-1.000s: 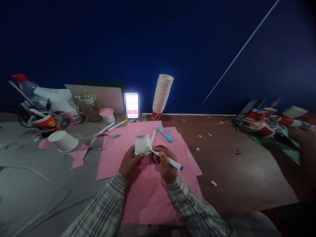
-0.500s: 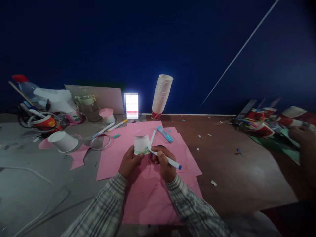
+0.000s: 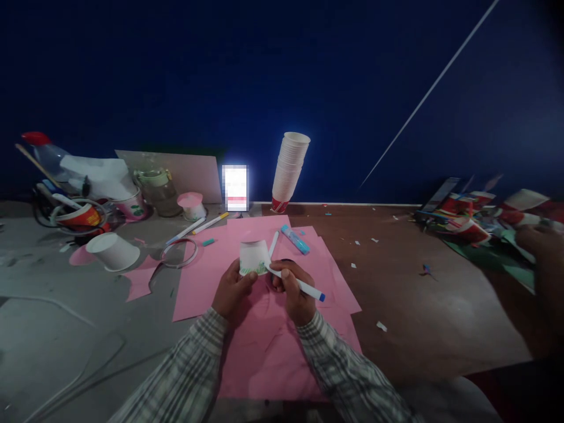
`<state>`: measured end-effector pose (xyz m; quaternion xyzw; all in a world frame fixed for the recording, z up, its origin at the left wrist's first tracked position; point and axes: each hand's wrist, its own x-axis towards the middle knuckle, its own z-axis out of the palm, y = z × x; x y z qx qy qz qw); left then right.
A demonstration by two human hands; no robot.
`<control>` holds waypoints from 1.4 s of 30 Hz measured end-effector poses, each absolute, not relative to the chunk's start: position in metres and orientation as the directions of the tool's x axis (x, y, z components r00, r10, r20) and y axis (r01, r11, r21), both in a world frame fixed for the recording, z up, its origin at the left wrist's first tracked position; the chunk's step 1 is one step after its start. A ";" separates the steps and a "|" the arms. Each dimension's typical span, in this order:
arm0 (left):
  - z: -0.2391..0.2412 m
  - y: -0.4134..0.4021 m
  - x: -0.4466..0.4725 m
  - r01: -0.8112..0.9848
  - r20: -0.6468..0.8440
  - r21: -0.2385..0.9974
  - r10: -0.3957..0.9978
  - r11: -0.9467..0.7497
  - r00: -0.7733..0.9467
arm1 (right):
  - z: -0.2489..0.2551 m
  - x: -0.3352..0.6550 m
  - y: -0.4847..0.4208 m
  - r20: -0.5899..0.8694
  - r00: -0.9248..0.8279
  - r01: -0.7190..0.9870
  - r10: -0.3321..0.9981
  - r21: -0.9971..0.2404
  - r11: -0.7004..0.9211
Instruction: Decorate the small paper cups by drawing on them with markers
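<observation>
In left hand [image 3: 232, 288]: fingers partly closed around white paper cup [image 3: 252, 254], with thumb across front near lower edge and remaining fingers at side and partly hidden behind. In right hand [image 3: 297, 292]: white marker [image 3: 308, 289], pinched between thumb and forefinger in a writing grip, with other fingers curled beneath.

Marker orientation: long axis slanting, blue end toward lower right, working end toward upper left at cup's lower right area; contact or slight gap, cannot tell. Cup orientation: near upright, axis roughly vertical, with decorated side toward wearer.

Cup location: above pink paper sheets [image 3: 202, 288], directly ahead of wearer, between both hands. Cup appearance: plain white above, short green strokes along lower edge, denser toward right. Marker appearance: smooth, white-bodied, slender. Just beyond, on sheets: light-blue tube [image 3: 295, 239], lying aslant.
</observation>
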<state>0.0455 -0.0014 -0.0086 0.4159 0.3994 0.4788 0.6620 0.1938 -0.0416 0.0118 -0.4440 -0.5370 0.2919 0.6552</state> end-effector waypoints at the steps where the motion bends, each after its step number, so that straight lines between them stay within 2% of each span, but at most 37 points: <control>1: -0.008 -0.002 0.046 -0.307 -0.134 0.931 0.967 0.198 0.219 | 0.012 0.194 -0.042 0.438 0.252 0.095 0.863 -0.899 0.428; 28: -0.003 -0.002 0.046 -0.259 -0.136 0.947 0.968 0.189 0.211 | 0.015 0.196 -0.039 0.430 0.211 0.069 0.878 -0.902 0.426; 42: -0.002 -0.002 0.045 -0.205 -0.115 0.968 0.981 0.146 0.157 | 0.012 0.196 -0.039 0.373 0.228 0.085 0.899 -0.928 0.363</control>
